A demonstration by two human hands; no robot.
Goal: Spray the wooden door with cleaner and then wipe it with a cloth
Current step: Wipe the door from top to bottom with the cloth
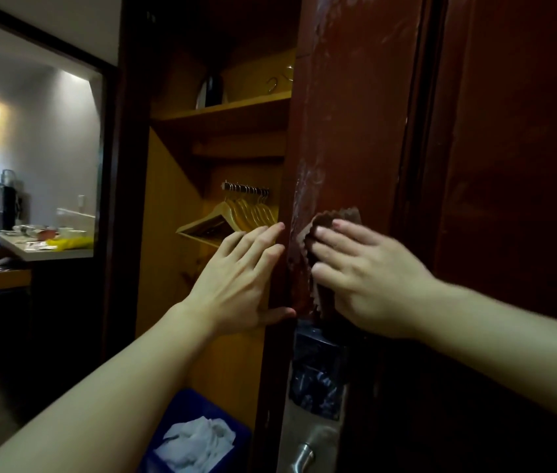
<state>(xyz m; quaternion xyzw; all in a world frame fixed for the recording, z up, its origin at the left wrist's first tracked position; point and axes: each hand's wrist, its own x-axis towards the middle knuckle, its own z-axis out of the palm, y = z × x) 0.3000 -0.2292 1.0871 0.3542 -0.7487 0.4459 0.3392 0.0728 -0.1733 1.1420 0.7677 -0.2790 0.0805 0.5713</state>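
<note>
Wiping step: we pressed the cloth [330, 233] to the door [348, 138] just above the lock [318, 373].
Right hand [369, 271] fingers lay spread on it; left hand [236, 278], fingers straight, braced the door's edge. Next stroke, we judged, belonged upward through the white streaks [304, 186].

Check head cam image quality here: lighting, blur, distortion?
Head view: dim overall, the wooden door dark with pale smears catching light; bright lamp glare in the room at left; wide-angle bending at the frame edges; the right hand on the cloth slightly motion-soft; left hand sharper.
</note>
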